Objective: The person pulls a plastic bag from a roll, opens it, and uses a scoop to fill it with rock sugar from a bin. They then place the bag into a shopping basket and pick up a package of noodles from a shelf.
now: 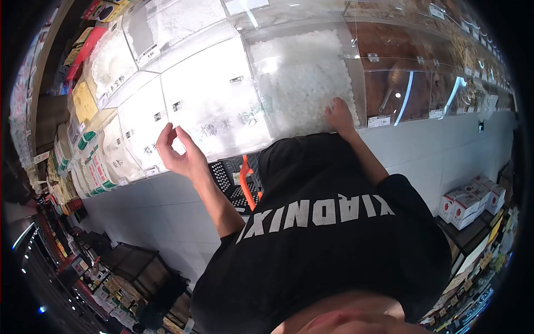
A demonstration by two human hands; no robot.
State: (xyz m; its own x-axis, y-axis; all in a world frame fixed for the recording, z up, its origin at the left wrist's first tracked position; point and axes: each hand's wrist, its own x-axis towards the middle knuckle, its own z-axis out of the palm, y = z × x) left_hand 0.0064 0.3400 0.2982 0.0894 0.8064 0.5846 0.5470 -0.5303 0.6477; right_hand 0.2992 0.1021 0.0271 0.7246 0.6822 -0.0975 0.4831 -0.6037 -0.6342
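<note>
My left hand [182, 153] is raised in front of the bins with thumb and fingers curved apart, nothing visible between them. Behind it stands a clear bin of white powder [208, 92] with handwritten characters on its front. My right hand [340, 117] is at the front right part of a clear bin of white lumpy granules [303, 72]. Its fingers point forward and seem to touch the clear cover; nothing shows in them. To its right, a metal scoop [394, 83] lies in a bin of reddish-brown goods [370, 44].
Packaged bags [97, 167] are stacked at the left end of the bins. Below the bins, by my body, is a dark shopping basket [221, 177] with an orange handle [245, 181]. White boxes [470, 203] stand on a low stand at the right. A price tag [379, 121] marks the brown bin.
</note>
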